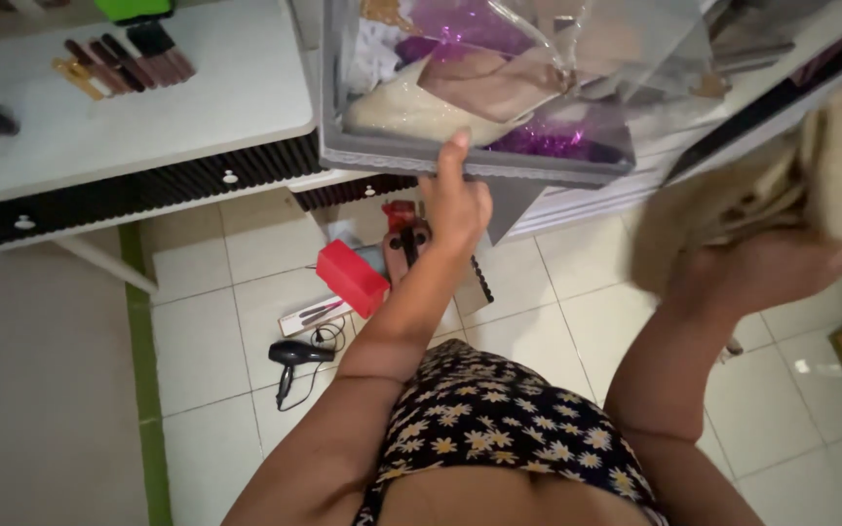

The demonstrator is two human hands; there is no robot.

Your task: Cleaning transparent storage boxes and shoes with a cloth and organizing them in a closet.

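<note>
My left hand point(455, 200) reaches up and grips the front edge of a clear plastic shoe box point(470, 161) with a grey frame. Inside the box lie a glittery cream high-heeled shoe point(411, 112) and a beige shoe point(499, 83) on purple glittery material point(548, 141). My right hand point(762, 273) is raised at the right and holds a bundle of beige fabric point(830, 175), which hides its fingers. I wear a dark dress with daisy print point(499, 419).
A white dressing table point(129, 107) with black drawer fronts stands at the upper left, carrying several lip products point(124, 58). On the tiled floor lie a black hair dryer point(294, 356), a red box point(351, 278) and a small flat package point(314, 314).
</note>
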